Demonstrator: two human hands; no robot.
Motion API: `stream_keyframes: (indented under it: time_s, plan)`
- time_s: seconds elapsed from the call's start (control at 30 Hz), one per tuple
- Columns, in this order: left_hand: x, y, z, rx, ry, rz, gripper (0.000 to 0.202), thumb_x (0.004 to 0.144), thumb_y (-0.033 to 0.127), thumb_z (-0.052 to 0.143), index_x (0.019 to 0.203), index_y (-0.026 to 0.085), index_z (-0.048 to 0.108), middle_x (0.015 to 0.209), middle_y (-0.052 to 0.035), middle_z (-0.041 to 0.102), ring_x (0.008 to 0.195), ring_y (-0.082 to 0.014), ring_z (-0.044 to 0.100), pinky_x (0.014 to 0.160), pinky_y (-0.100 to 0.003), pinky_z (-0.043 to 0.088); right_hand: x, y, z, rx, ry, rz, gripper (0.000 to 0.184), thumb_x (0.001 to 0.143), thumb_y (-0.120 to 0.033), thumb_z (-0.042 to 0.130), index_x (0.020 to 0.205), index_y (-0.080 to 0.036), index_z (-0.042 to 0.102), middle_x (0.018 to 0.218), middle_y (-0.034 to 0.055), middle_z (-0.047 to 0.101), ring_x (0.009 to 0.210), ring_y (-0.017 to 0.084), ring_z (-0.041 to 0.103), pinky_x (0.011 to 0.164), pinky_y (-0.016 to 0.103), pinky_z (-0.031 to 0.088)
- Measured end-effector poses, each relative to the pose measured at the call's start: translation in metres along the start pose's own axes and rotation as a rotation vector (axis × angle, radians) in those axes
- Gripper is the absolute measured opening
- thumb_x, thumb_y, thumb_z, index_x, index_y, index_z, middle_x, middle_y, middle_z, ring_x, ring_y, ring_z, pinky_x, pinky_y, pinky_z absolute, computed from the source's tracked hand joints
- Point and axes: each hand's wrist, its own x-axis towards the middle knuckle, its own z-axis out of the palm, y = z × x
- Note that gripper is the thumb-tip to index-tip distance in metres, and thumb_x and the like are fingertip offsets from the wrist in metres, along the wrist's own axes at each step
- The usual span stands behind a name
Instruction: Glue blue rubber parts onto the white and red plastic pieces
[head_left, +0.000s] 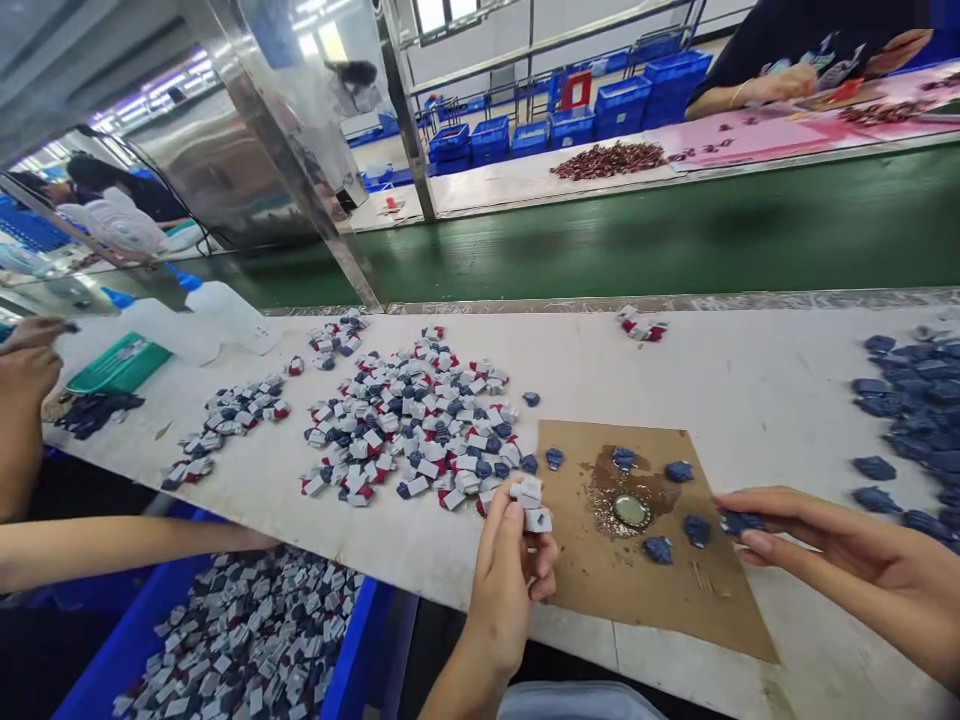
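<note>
My left hand [514, 575] is closed around a small light-grey block-shaped part [531, 503], held over the left edge of a brown cardboard sheet [600, 590]. At the sheet's right edge, my right hand [817, 545] pinches a small dark-blue moulded piece [742, 522] between thumb and fingers. Several similar blue pieces [658, 549] lie spread on the cardboard around a bottle cap [631, 510], which sits in a wet, glossy patch. Left of my left hand is a large heap of grey, blue and red parts [420, 420].
More dark-blue pieces [922, 420] are piled at the right. A co-worker's arm [135, 550] reaches over a blue bin [352, 640] of parts at lower left. White bottles [225, 315] and a green tray [120, 362] stand back left. Behind runs a green conveyor belt [600, 240].
</note>
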Motion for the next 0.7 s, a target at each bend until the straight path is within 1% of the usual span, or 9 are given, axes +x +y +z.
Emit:
stream_keyframes:
  time_s: [0.07, 0.1, 0.17, 0.23, 0.33, 0.43, 0.57, 0.63, 0.7]
  plan:
    - [-0.001, 0.001, -0.001, 0.039, -0.016, 0.014, 0.049, 0.069, 0.054, 0.076, 0.099, 0.018, 0.062, 0.070, 0.0022, 0.059, 0.053, -0.0073, 0.051, 0.037, -0.012, 0.033, 0.007, -0.019, 0.010, 0.074, -0.095, -0.031, 0.028, 0.086, -0.052, 0.062, 0.100, -0.031, 0.075, 0.101, 0.0078, 0.075, 0.083, 0.024, 0.073, 0.067, 0.023, 0.063]
    - [-0.001, 0.001, -0.001, 0.061, -0.015, 0.033, 0.048, 0.069, 0.051, 0.077, 0.101, 0.017, 0.063, 0.074, -0.0009, 0.063, 0.060, -0.0104, 0.057, 0.039, -0.014, 0.038, 0.011, -0.028, 0.015, 0.068, -0.108, -0.076, 0.027, 0.089, -0.048, 0.059, 0.101, -0.030, 0.074, 0.104, 0.0077, 0.074, 0.086, 0.024, 0.073, 0.066, 0.025, 0.063]
    - [-0.001, 0.001, -0.002, 0.078, 0.018, 0.066, 0.046, 0.067, 0.043, 0.081, 0.100, 0.015, 0.066, 0.082, -0.0062, 0.070, 0.072, -0.0159, 0.066, 0.045, -0.016, 0.045, 0.015, -0.039, 0.026, -0.026, -0.063, -0.216, 0.023, 0.092, -0.040, 0.054, 0.100, -0.030, 0.073, 0.105, 0.0071, 0.072, 0.089, 0.023, 0.072, 0.066, 0.027, 0.063]
    - [-0.002, 0.000, -0.003, 0.059, 0.080, 0.073, 0.041, 0.062, 0.037, 0.085, 0.092, 0.014, 0.069, 0.082, -0.0083, 0.074, 0.075, -0.0183, 0.070, 0.050, -0.017, 0.048, 0.018, -0.041, 0.036, -0.132, -0.027, -0.346, 0.023, 0.094, -0.030, 0.049, 0.106, -0.030, 0.069, 0.108, 0.0063, 0.070, 0.093, 0.022, 0.070, 0.071, 0.029, 0.062]
    - [-0.003, -0.001, -0.004, 0.023, 0.147, 0.061, 0.034, 0.055, 0.030, 0.088, 0.078, 0.014, 0.071, 0.077, -0.0077, 0.076, 0.070, -0.0181, 0.071, 0.053, -0.019, 0.050, 0.016, -0.032, 0.045, -0.241, -0.036, -0.430, 0.027, 0.097, -0.023, 0.044, 0.118, -0.027, 0.060, 0.112, 0.0057, 0.068, 0.098, 0.020, 0.069, 0.081, 0.032, 0.060]
    - [-0.004, -0.002, -0.005, -0.016, 0.173, 0.059, 0.029, 0.050, 0.024, 0.089, 0.068, 0.014, 0.069, 0.069, -0.0050, 0.075, 0.066, -0.0161, 0.070, 0.053, -0.018, 0.050, 0.014, -0.023, 0.050, -0.350, -0.079, -0.502, 0.022, 0.098, -0.021, 0.043, 0.114, -0.023, 0.058, 0.113, 0.0059, 0.068, 0.097, 0.019, 0.068, 0.082, 0.031, 0.059]
    - [-0.005, -0.003, -0.004, -0.042, 0.169, 0.063, 0.030, 0.048, 0.024, 0.091, 0.068, 0.015, 0.071, 0.064, -0.0025, 0.074, 0.063, -0.0135, 0.069, 0.051, -0.016, 0.050, 0.017, -0.023, 0.051, -0.436, -0.063, -0.594, 0.023, 0.098, -0.019, 0.042, 0.107, -0.020, 0.063, 0.109, 0.0075, 0.069, 0.095, 0.020, 0.068, 0.073, 0.031, 0.058]
    - [-0.006, -0.004, -0.003, -0.052, 0.163, 0.064, 0.031, 0.048, 0.025, 0.092, 0.068, 0.015, 0.071, 0.064, -0.0020, 0.074, 0.064, -0.0135, 0.069, 0.051, -0.016, 0.050, 0.020, -0.027, 0.050, -0.464, -0.073, -0.615, 0.026, 0.098, -0.019, 0.041, 0.102, -0.020, 0.067, 0.100, 0.0068, 0.071, 0.089, 0.022, 0.068, 0.067, 0.032, 0.057]
    - [-0.006, -0.005, -0.002, -0.050, 0.148, 0.066, 0.030, 0.049, 0.025, 0.092, 0.067, 0.015, 0.070, 0.066, -0.0020, 0.074, 0.062, -0.0123, 0.068, 0.052, -0.016, 0.050, 0.023, -0.032, 0.049, -0.459, -0.098, -0.624, 0.027, 0.097, -0.020, 0.042, 0.099, -0.021, 0.069, 0.089, 0.0056, 0.071, 0.083, 0.022, 0.068, 0.064, 0.033, 0.056]
